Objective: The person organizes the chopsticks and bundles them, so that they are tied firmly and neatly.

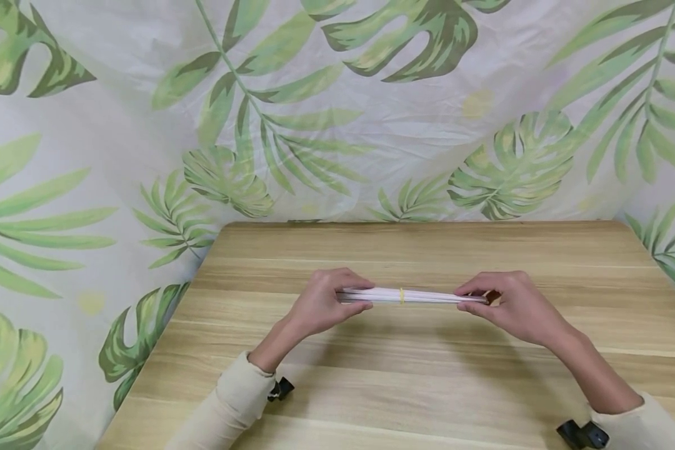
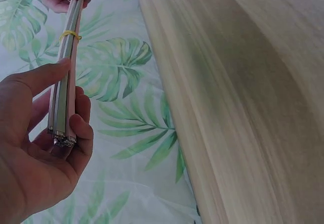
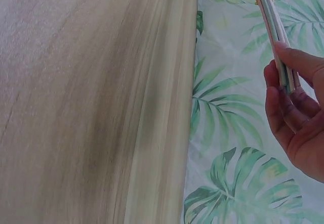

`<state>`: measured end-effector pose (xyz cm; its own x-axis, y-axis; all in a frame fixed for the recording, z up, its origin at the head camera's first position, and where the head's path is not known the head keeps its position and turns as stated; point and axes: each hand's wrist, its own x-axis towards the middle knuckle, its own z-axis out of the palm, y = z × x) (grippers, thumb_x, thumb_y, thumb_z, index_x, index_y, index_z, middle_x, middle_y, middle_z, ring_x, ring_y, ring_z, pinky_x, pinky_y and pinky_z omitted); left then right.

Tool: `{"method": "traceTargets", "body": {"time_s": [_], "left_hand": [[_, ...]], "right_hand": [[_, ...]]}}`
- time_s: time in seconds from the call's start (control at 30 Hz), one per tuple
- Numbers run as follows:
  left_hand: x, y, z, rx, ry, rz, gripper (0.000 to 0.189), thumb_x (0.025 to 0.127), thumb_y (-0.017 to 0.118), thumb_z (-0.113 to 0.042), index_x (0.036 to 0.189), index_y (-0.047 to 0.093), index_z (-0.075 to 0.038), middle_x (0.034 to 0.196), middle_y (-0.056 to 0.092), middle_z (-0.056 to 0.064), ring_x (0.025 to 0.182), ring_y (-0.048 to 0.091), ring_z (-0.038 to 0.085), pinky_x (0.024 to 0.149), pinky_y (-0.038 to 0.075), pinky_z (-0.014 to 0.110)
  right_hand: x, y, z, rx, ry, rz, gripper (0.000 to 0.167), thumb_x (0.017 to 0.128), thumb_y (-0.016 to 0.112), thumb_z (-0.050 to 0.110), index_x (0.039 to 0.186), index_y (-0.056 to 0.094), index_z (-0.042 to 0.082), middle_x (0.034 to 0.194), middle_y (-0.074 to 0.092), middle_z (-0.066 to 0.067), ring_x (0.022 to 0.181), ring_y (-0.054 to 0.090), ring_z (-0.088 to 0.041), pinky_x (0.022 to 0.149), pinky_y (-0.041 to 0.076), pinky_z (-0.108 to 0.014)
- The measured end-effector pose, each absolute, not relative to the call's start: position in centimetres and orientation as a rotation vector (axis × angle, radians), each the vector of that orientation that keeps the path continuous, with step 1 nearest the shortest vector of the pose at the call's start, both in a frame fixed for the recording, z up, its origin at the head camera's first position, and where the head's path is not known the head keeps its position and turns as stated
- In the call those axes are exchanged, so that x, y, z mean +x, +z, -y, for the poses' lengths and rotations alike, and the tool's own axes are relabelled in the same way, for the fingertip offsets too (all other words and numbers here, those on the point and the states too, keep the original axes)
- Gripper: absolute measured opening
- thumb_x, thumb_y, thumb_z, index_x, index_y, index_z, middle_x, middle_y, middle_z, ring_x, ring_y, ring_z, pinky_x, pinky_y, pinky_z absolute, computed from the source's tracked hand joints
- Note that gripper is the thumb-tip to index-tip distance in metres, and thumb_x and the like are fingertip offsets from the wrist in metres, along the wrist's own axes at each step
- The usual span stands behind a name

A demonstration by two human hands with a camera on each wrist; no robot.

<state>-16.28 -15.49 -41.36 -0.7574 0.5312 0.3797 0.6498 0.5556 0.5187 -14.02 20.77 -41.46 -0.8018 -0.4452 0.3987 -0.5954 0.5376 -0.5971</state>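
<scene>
A bundle of slender pastel sticks (image 1: 382,295), white, pink and green, lies level between my two hands above the table. Round its middle runs a thin yellow rubber band (image 1: 402,295). My left hand (image 1: 325,301) grips the left end between thumb and fingers; in the left wrist view the stick ends (image 2: 62,140) show dark and pale tips close together. On the other side, my right hand (image 1: 520,309) pinches the narrower right end, and the right wrist view shows its thumb (image 3: 281,49) along the sticks with fingers curled beneath.
Under the hands spreads a wood-grain table (image 1: 405,387) with rounded far corners. Behind and beside it hangs a pale cloth (image 1: 405,144) printed with green leaves. A small black device (image 1: 582,434) sits at the right cuff, another black device (image 1: 281,389) at the left.
</scene>
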Motion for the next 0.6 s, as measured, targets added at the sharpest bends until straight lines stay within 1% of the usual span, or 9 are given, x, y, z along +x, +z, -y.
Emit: {"method": "traceTargets", "body": {"time_s": [0.33, 0.6], "left_hand": [[-16.46, -41.77, 15.77, -0.994, -1.01, 2.64, 0.028, 0.086, 0.092, -0.017, 0.113, 0.084, -0.011, 0.107, 0.084, 0.003, 0.093, 0.078, 0.013, 0.08, 0.061, 0.028], [-16.75, -42.22, 15.64, -0.993, -0.968, 2.629, 0.027, 0.085, 0.092, -0.015, 0.11, 0.085, -0.01, 0.103, 0.084, 0.004, 0.089, 0.079, 0.014, 0.077, 0.061, 0.026]], "right_hand": [[-14.21, -41.8, -21.03, 0.877, 1.103, 2.622, 0.018, 0.088, 0.089, 0.011, 0.103, 0.084, 0.021, 0.09, 0.077, 0.015, 0.077, 0.064, 0.005, 0.068, 0.058, -0.022], [-14.6, -42.34, -21.07, 0.888, 1.124, 2.658, 0.017, 0.088, 0.089, 0.012, 0.103, 0.084, 0.02, 0.089, 0.077, 0.016, 0.077, 0.065, 0.005, 0.068, 0.059, -0.023]]}}
